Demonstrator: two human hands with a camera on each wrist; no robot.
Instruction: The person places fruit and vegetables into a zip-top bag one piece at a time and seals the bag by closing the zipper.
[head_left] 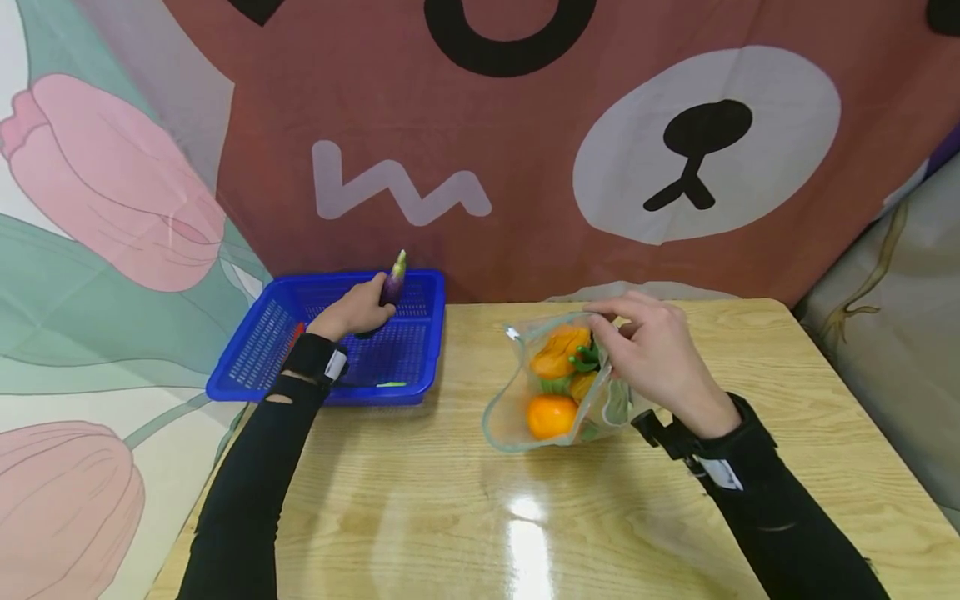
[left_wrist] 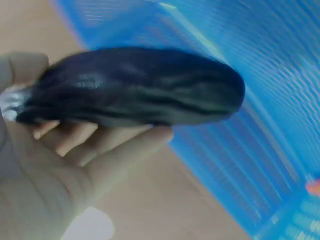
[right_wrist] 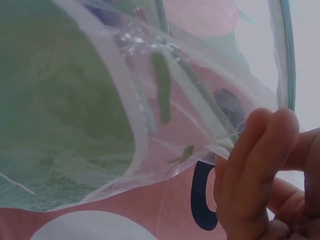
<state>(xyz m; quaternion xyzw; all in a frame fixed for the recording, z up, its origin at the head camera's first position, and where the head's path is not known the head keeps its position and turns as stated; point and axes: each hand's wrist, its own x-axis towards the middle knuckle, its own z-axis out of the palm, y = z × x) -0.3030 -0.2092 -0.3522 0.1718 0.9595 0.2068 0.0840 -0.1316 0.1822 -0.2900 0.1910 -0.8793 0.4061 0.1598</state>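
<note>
My left hand point(head_left: 354, 310) grips a dark purple eggplant point(head_left: 393, 285) above the blue basket, its pale green stem end pointing up and away. The left wrist view shows the glossy eggplant point(left_wrist: 145, 87) lying across my fingers. At the right, my right hand point(head_left: 660, 350) pinches the rim of a clear zip bag point(head_left: 504, 421), thumb and fingers at its upper edge. The bag's mouth gapes toward the left. Inside it are an orange point(head_left: 551, 416), a yellow-orange ridged vegetable point(head_left: 561, 354) and some green pieces point(head_left: 585, 358), partly hidden by the film.
The blue basket point(head_left: 437, 333) stands at the table's back left, against the printed curtain point(head_left: 525, 167). A red item point(head_left: 297, 333) and a thin green item point(head_left: 392, 384) lie in it. The wooden table point(head_left: 420, 500) extends in front of the basket and bag.
</note>
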